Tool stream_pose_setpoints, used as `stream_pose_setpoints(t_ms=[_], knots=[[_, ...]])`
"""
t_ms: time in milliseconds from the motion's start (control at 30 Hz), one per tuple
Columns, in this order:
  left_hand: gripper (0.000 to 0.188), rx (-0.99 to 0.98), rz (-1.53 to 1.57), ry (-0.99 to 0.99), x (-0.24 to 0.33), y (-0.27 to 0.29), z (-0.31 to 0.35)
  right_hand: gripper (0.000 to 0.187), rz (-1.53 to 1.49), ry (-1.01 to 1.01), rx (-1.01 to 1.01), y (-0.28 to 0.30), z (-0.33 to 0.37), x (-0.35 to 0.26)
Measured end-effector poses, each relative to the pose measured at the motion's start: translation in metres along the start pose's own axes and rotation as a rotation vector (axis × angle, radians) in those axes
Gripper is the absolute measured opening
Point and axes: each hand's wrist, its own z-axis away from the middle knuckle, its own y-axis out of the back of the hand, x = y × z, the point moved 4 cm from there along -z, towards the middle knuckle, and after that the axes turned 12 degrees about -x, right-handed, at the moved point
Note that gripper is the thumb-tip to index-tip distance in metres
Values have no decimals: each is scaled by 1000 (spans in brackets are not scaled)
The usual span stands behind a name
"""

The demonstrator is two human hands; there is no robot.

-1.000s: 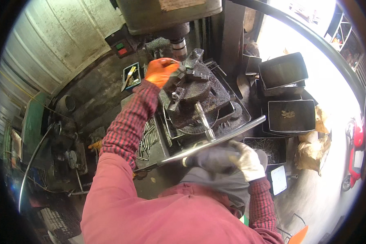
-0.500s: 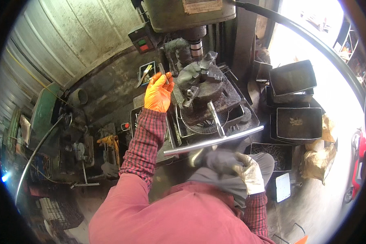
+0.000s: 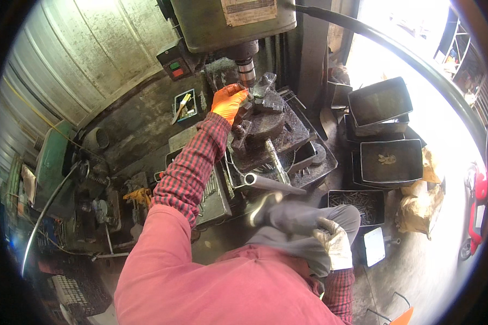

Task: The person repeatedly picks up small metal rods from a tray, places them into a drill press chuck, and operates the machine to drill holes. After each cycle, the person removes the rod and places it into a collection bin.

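Note:
My left hand (image 3: 230, 103), in an orange glove, is closed at the drill press's vise (image 3: 265, 122), just below the spindle (image 3: 246, 70). Its fingertips pinch a short metal rod (image 3: 249, 93), mostly hidden by the glove. From the vise's front a steel screw (image 3: 277, 161) reaches toward me, carrying a pipe-like crossbar handle (image 3: 274, 184) that points partly at the camera. My right hand (image 3: 333, 244), in a whitish work glove, is by my right knee, apart from the handle. Its fingers are curled; whatever may be inside them is hidden.
A switch box (image 3: 174, 64) with green and red buttons hangs left of the press. Behind the left forearm, a small tray (image 3: 185, 108) holds a brush. Dark metal bins (image 3: 390, 162) are stacked at right, near a bin of metal pins (image 3: 358, 206) and a crumpled bag (image 3: 417, 211).
My left hand has carried the rod right and away from me into the vise. The crossbar handle has turned on its screw. My right hand has dropped slightly toward me.

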Motion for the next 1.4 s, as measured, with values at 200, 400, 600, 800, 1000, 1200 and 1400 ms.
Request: stream_pose_setpoints(t_ms=[200,400,600,800,1000,1200,1400], knots=[[9,-47,-302,20,-6,4,-4,51,-28,-6,-4,4,0,-3],[30,-50,-795,-4,11,-3,1,53,65,118,-39,6,-33,-50],[37,-81,-945,-22,15,-12,5,65,390,8,-235,-55,-89,-64],[34,-50,-826,-29,8,-7,1,69,110,14,-612,-172,-106,-84],[33,-86,-962,-72,6,-5,-3,68,190,701,-533,-101,-38,-227],[37,-67,-989,-120,10,-6,-1,65,1020,630,21,-45,-89,-176],[35,-78,-1015,-82,13,-8,-1,54,-461,496,-514,-168,-106,-126]])
